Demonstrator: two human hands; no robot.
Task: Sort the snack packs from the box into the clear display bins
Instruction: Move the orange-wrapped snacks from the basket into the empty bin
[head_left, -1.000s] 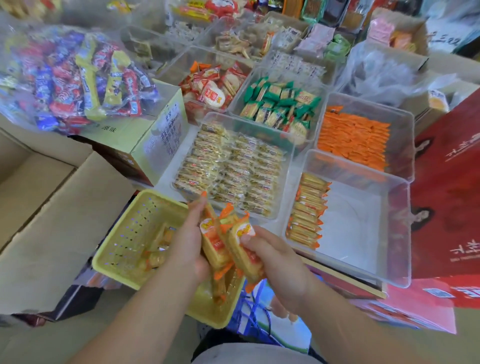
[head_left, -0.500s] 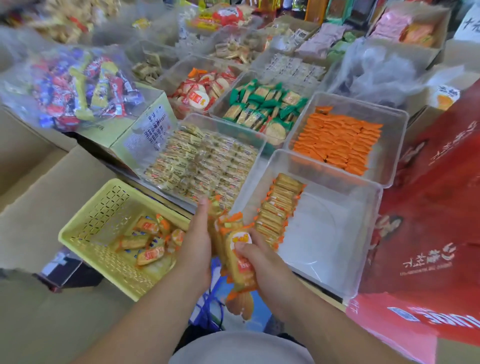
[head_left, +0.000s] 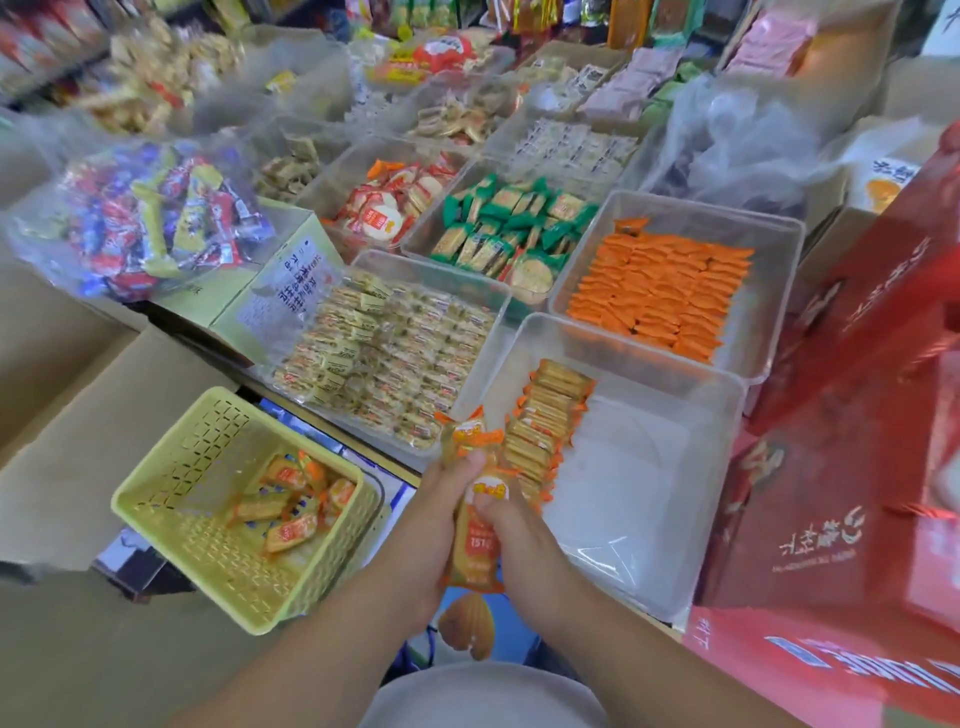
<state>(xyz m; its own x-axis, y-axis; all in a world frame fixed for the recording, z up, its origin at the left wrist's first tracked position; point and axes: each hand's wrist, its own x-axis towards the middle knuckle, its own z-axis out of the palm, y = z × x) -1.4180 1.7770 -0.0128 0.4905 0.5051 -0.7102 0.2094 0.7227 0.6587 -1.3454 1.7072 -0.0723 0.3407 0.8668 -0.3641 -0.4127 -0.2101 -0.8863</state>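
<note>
Snack packs (head_left: 474, 525), orange-wrapped and gathered into an upright bundle, are held by both hands at the near left corner of the partly filled clear bin (head_left: 639, 483), just short of its rim. The left hand (head_left: 428, 525) wraps the bundle from the left with curled fingers. The right hand (head_left: 522, 540) grips it from the right, and both thumbs press on the front pack. Inside the bin, one row of matching packs (head_left: 548, 415) stands on edge along the left wall. Left of the bin, a yellow basket (head_left: 171, 483) holds a few loose packs (head_left: 291, 504). The step in hand appears to be squaring the bundle before placing it. The next move likely calls for lifting it over the rim and setting it on edge beside the row.
</note>
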